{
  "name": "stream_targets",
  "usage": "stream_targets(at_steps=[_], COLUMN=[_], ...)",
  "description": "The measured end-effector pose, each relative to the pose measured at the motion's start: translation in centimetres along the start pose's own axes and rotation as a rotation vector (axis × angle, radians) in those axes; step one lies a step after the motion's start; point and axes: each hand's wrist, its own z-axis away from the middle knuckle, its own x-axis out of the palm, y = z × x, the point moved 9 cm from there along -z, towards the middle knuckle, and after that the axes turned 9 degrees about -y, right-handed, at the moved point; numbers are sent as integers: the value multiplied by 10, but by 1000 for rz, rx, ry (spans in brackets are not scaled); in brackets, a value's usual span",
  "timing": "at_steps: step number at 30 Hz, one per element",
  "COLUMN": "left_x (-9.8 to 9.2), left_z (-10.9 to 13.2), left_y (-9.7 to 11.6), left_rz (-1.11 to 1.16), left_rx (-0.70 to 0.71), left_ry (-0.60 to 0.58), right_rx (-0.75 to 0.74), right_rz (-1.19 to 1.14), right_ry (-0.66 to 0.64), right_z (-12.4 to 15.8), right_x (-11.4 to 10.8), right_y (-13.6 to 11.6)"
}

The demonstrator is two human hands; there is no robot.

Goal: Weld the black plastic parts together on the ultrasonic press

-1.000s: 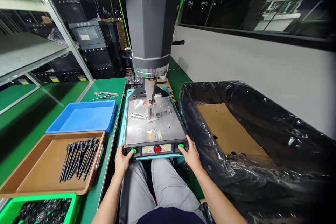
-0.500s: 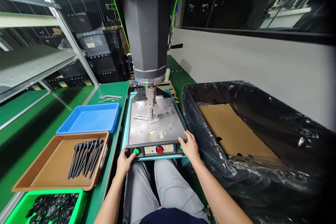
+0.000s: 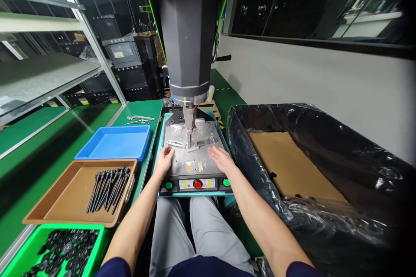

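My left hand (image 3: 164, 161) is over the left side of the machine's metal plate (image 3: 182, 168), fingers loosely bent and holding nothing. Across from it, my right hand (image 3: 221, 159) reaches over the plate's right side with its fingers stretched out, also bare. Between them stands a small metal fixture (image 3: 191, 142), right under the tip of the press head (image 3: 189, 116). Whether a part sits in the fixture I cannot tell. Along the front panel are a left green button (image 3: 168, 185), a red button (image 3: 197, 185) and a right green button (image 3: 226, 182).
On the left bench, a brown tray (image 3: 61, 199) holds several black rods (image 3: 108, 188). A green bin (image 3: 101, 246) of black round parts (image 3: 66, 249) stands nearer, a blue tray (image 3: 113, 143) and a wrench (image 3: 140, 118) farther back. To the right is a plastic-lined box (image 3: 256, 173) with cardboard inside.
Both hands have left the green buttons on the front panel and moved forward and inward over the plate. The view has shifted slightly.
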Motion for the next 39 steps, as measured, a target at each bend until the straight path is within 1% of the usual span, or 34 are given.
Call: stream_targets(at_steps=[2,4,6,8,11,15,19,22,25,27,29,32,35,37,39], left_x=[14,26,36,41,38,28,25,23,19,14,9,1,-4,-6,-8], left_z=[-18,-30,-36,-36,-32,-25,-19,-8,15,37,64,109,153,177,196], left_y=[-2,-5,-8,-8,-2,15,36,49,52,46,35,9,-25,-47,-65], left_rz=[92,132,169,207,254,267,243,219,199,192,185,167,164,169,162], left_rx=[-30,-54,-79,-93,-90,-88,-59,-12,8,0,-11,-37,-101,-155,-202], left_ry=[-40,-78,-122,-155,-158,-141,-101,-66,-33,-17,-4,14,31,41,47], right_rx=[30,38,31,16,-16,-69,-142,-188,-207,-201,-177,-119,-50,-13,19], right_rz=[-46,-80,-106,-120,-113,-64,12,69,112,130,148,163,166,167,166], right_ry=[-58,-94,-104,-89,-27,81,164,185,180,168,153,137,156,179,193], right_z=[1,6,12,16,20,21,25,35,54,71,91,125,157,174,186], right_x=[5,7,7,4,-4,-14,-13,-9,-7,-7,-8,-12,-23,-33,-42], right_y=[-1,-4,-9,-14,-23,-32,-44,-53,-54,-48,-37,-12,18,38,55])
